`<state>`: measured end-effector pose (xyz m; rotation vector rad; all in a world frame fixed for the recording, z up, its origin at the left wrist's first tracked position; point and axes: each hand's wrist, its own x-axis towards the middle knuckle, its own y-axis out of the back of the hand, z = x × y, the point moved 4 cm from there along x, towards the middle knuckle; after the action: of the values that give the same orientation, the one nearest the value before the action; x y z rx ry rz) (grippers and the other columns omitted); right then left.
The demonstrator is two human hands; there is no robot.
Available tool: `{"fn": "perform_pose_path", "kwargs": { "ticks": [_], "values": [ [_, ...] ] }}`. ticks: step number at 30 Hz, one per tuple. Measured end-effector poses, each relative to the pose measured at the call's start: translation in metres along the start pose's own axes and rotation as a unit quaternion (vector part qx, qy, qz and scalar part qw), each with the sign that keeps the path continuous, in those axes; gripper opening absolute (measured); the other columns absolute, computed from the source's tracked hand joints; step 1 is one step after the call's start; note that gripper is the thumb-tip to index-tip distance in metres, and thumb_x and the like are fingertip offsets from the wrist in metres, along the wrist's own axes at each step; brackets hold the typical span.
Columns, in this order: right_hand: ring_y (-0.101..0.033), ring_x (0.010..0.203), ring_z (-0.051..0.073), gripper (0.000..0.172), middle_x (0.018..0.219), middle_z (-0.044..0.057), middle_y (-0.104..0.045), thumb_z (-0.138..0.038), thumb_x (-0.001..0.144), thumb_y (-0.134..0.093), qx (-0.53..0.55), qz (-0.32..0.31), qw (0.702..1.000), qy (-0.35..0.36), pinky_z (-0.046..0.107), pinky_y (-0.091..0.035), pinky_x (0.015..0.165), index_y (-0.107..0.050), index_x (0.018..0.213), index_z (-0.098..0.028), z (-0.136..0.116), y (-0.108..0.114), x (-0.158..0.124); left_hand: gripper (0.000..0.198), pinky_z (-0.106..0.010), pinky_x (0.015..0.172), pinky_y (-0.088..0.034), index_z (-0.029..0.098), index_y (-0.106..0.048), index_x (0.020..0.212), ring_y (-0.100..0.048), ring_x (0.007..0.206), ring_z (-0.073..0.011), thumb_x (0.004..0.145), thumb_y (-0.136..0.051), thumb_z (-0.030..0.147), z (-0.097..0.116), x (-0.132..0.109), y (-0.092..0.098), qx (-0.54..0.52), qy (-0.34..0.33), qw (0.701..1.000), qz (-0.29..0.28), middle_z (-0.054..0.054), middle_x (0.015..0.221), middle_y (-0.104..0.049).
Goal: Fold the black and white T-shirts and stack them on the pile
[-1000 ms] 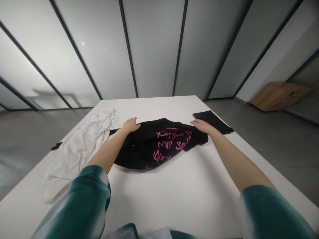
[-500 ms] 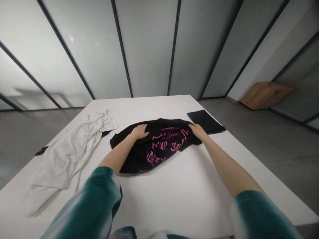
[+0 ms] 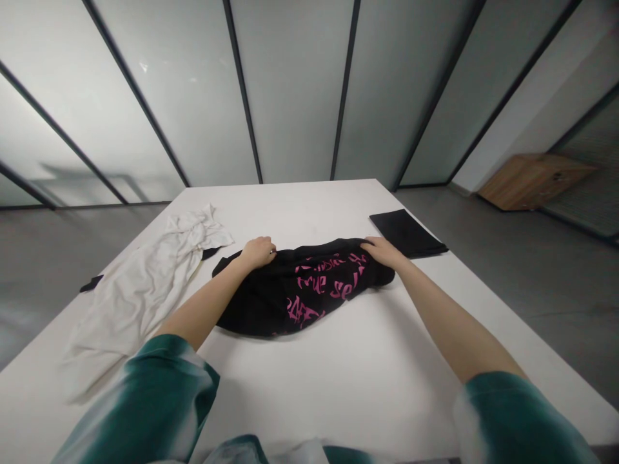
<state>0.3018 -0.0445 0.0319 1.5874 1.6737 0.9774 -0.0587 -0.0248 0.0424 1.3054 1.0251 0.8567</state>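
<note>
Black garment (image 3: 271, 293) held at its far edge by 2 hands

The garment lies bunched across the middle of a white tabletop (image 3: 348, 386), wider from side to side than from front to back. Pink lettering (image 3: 329, 283) runs over its right half, broken up by creases and hard to read. Its near edge bows toward the wearer.

The left hand (image 3: 258, 252) is at the upper left of the garment, fingers curled down and grasping the far edge. The right hand (image 3: 383, 251) grasps the same edge near its right end, the fingers closed on the cloth. Between the 2 hands, the edge forms a thick, rolled-looking ridge.

To the left, apart from the black garment, a crumpled white garment (image 3: 140, 296) stretches along the tabletop, with 2 dark bits of cloth (image 3: 211, 252) showing at its sides. Just beyond the right hand, a flat, folded black cloth (image 3: 409, 233) rests near the tabletop's right edge.

Both forearms come out of teal and white sleeves (image 3: 512, 412). Frosted panels (image 3: 294, 90) in dark frames stand behind, and a wooden cabinet (image 3: 536, 182) sits on the grey floor (image 3: 483, 270) at right.
</note>
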Motion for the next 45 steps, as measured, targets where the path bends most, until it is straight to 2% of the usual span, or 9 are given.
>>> {"fn": "perform_pose_path", "kwargs": {
  "ticks": [6, 12, 16, 19, 22, 30, 34, 38, 45],
  "values": [
    [-0.067, 0.090, 0.026, 0.025, 0.091, 0.011, -0.073, -0.029, 0.081, -0.059, -0.148, 0.078, 0.985, -0.041, 0.033, -0.050, 0.079, -0.078, 0.094, -0.019, 0.004, 0.041, 0.015, 0.038, -0.030, 0.084, -0.051, 0.018, -0.079, 0.098, -0.069, 0.092, -0.0251, 0.084, -0.047, 0.035, -0.019, 0.022, 0.034, -0.189, 0.030, 0.976, 0.102, -0.009, 0.092, -0.076],
    [-0.070, 0.081, 0.029, 0.006, 0.062, 0.011, -0.069, -0.019, 0.071, -0.070, -0.185, -0.044, 0.976, -0.110, 0.038, -0.053, 0.077, -0.076, 0.071, -0.017, 0.005, 0.054, 0.066, 0.023, -0.032, 0.074, -0.053, 0.020, -0.077, 0.070, -0.069, 0.073, -0.0248, 0.072, -0.055, 0.028, -0.039, 0.057, 0.067, -0.200, 0.082, 0.973, 0.079, -0.007, 0.058, -0.069],
    [-0.066, 0.108, 0.030, 0.046, 0.104, 0.017, -0.073, -0.025, 0.077, -0.067, -0.046, 0.048, 0.996, -0.059, 0.041, -0.051, 0.094, -0.068, 0.120, -0.009, -0.022, 0.058, 0.102, 0.040, -0.037, 0.091, -0.052, 0.014, -0.075, 0.108, -0.069, 0.099, -0.0296, 0.075, -0.059, 0.029, -0.043, 0.077, 0.086, -0.223, 0.118, 0.959, 0.132, -0.014, 0.094, -0.076],
    [-0.046, 0.135, 0.027, 0.078, 0.149, 0.014, -0.048, -0.030, 0.082, -0.062, 0.063, 0.127, 0.988, 0.066, 0.042, -0.039, 0.111, -0.033, 0.153, -0.011, -0.049, 0.051, 0.101, 0.077, -0.043, 0.110, -0.038, 0.013, -0.042, 0.148, -0.046, 0.136, -0.0324, 0.078, -0.062, 0.038, -0.038, 0.076, 0.085, -0.235, 0.076, 0.949, 0.199, -0.018, 0.147, -0.050],
    [-0.047, 0.135, 0.025, 0.073, 0.149, 0.011, -0.049, -0.029, 0.086, -0.056, 0.054, 0.108, 0.985, 0.125, 0.041, -0.036, 0.114, -0.032, 0.154, -0.016, -0.057, 0.025, 0.080, 0.079, -0.050, 0.117, -0.026, 0.016, -0.033, 0.153, -0.024, 0.148, -0.0343, 0.084, -0.057, 0.044, -0.033, 0.059, 0.061, -0.169, 0.051, 0.970, 0.167, -0.016, 0.160, -0.029],
    [-0.049, 0.129, 0.040, 0.062, 0.144, 0.024, -0.050, -0.042, 0.088, -0.057, -0.144, 0.007, 0.990, -0.015, 0.050, -0.040, 0.103, -0.051, 0.139, -0.009, -0.020, -0.059, 0.008, 0.084, -0.039, 0.112, -0.033, 0.007, -0.044, 0.144, -0.042, 0.139, -0.0330, 0.088, -0.036, 0.069, -0.044, -0.014, -0.021, -0.150, 0.081, 0.985, 0.008, -0.022, 0.150, -0.045],
    [-0.053, 0.119, 0.035, 0.048, 0.131, 0.021, -0.058, -0.042, 0.091, -0.052, -0.181, 0.087, 0.980, -0.002, 0.044, -0.041, 0.095, -0.060, 0.127, -0.012, -0.026, -0.069, -0.014, 0.087, -0.038, 0.106, -0.039, 0.012, -0.053, 0.136, -0.052, 0.130, -0.0339, 0.082, -0.037, 0.078, -0.054, -0.052, -0.022, -0.205, 0.074, 0.976, 0.006, -0.018, 0.140, -0.057],
    [-0.058, 0.095, 0.025, 0.040, 0.094, 0.012, -0.066, -0.045, 0.096, -0.045, -0.176, -0.003, 0.979, 0.103, 0.034, -0.040, 0.085, -0.072, 0.086, -0.017, -0.055, -0.077, -0.022, 0.082, -0.039, 0.094, -0.047, 0.013, -0.065, 0.117, -0.063, 0.109, -0.0342, 0.073, -0.048, 0.080, -0.056, -0.095, -0.014, -0.212, 0.063, 0.972, -0.082, -0.016, 0.119, -0.068],
    [-0.052, 0.109, 0.030, 0.039, 0.119, 0.014, -0.060, -0.050, 0.093, -0.052, -0.197, -0.044, 0.969, 0.142, 0.038, -0.038, 0.092, -0.068, 0.115, -0.021, -0.093, -0.094, -0.014, 0.054, -0.038, 0.098, -0.046, 0.020, -0.070, 0.107, -0.062, 0.108, -0.0318, 0.064, -0.071, 0.052, -0.016, -0.113, -0.015, -0.241, -0.090, 0.965, -0.044, -0.010, 0.117, -0.067]
  ]
}}
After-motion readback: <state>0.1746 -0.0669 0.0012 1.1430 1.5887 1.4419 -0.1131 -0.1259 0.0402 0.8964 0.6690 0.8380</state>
